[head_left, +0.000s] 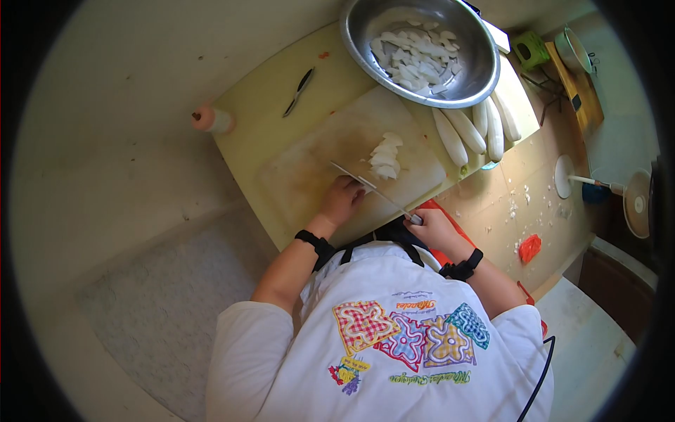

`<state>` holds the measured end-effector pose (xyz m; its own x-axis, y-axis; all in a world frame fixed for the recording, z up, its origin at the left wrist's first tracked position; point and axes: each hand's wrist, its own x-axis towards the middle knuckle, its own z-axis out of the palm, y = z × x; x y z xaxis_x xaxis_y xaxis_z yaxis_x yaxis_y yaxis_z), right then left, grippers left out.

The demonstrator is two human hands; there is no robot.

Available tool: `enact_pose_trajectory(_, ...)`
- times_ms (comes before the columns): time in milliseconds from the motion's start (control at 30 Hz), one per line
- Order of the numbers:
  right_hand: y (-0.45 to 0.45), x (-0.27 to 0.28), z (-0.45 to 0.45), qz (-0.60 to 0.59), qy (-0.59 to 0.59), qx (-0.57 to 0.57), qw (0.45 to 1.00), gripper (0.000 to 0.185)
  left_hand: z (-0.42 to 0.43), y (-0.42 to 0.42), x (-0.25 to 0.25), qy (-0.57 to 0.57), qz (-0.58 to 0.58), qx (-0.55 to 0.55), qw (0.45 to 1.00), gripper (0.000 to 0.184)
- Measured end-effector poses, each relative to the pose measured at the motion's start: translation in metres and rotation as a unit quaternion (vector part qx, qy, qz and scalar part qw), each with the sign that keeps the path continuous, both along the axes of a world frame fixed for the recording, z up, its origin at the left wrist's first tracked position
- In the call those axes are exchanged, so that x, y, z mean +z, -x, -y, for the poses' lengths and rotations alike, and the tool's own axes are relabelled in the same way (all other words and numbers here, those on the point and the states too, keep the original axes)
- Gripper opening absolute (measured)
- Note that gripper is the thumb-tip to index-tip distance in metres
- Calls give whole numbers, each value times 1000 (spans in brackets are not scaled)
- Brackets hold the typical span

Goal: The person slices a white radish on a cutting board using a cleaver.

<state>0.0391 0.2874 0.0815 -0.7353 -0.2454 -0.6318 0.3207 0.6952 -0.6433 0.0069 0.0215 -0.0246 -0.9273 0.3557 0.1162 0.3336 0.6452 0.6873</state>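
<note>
My right hand [432,227] is wrapped round the handle of a knife [383,195], whose blade points up and left over the cutting board [309,151]. At the blade's left side, my left hand [343,197] has its fingers curled on a piece of white vegetable, mostly hidden under them. Just beyond the blade, white slices [386,156] lie in a short overlapping row on the board.
A metal bowl [489,67] of white slices stands at the table's far side. Several peeled long white vegetables [467,131] lie beside it. A peeler [299,91] and a pink-topped bottle [213,120] are at the left. A fan [637,203] stands right.
</note>
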Motion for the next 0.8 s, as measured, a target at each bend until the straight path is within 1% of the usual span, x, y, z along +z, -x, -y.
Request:
enact_pose_trajectory(133,4,-2,-3,12,22,-1,1000,29,1,-1,-5,-15,-15,-6,1000,19)
enact_pose_trajectory(200,11,1,-3,62,44,-14,997,28,-1,-2,-3,-37,-19,10,999,17)
enact_pose_trajectory(233,15,2,-4,63,44,-14,997,28,-1,-1,-2,-37,-18,10,999,17)
enact_pose_trajectory(300,22,3,-6,112,29,-10,993,26,0,0,-1,-38,-23,7,999,17)
enact_pose_trajectory(400,25,-2,-8,93,22,22,995,25,2,2,-1,-27,-38,-5,999,17)
enact_pose_trajectory(533,29,-4,-8,93,36,20,995,25,1,1,-1,-29,-41,6,999,17)
enact_pose_trajectory(800,44,11,0,150,-10,44,988,22,-1,-2,-3,-59,-58,30,996,16)
